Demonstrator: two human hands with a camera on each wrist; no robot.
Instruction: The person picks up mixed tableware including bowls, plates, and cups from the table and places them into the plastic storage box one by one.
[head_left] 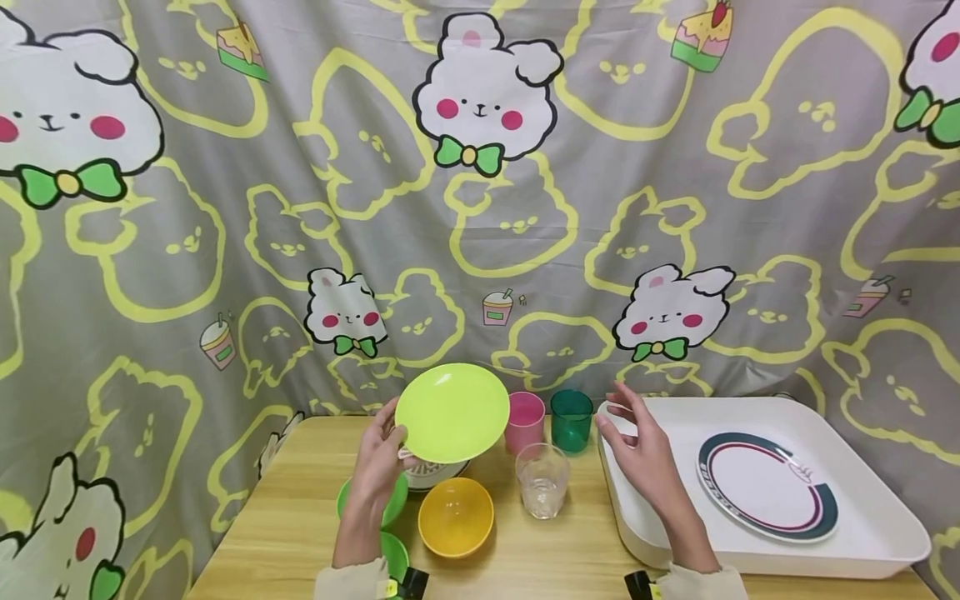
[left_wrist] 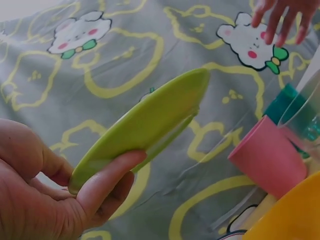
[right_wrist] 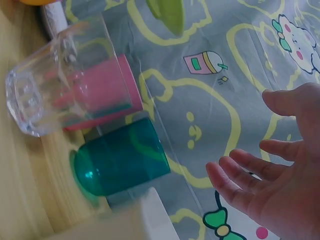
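Observation:
My left hand (head_left: pixel 378 462) grips a lime green plate (head_left: pixel 452 412) by its left rim and holds it tilted above the table; in the left wrist view the plate (left_wrist: pixel 145 125) shows edge-on, pinched between thumb and fingers (left_wrist: pixel 107 182). My right hand (head_left: pixel 637 450) hovers open over the left edge of a white tray (head_left: pixel 885 517), fingers spread and holding nothing; the right wrist view shows the same hand (right_wrist: pixel 270 175) in the air. A pink cup (head_left: pixel 524 421), a teal cup (head_left: pixel 572 420) and a clear glass (head_left: pixel 542 479) stand between the hands.
A yellow bowl (head_left: pixel 456 517) sits near the table's front, with green dishes (head_left: pixel 393 504) and a white patterned bowl (head_left: pixel 431 475) beneath the held plate. A white plate with a dark rim (head_left: pixel 765 486) lies in the tray. A cartoon-print curtain (head_left: pixel 480 208) hangs behind.

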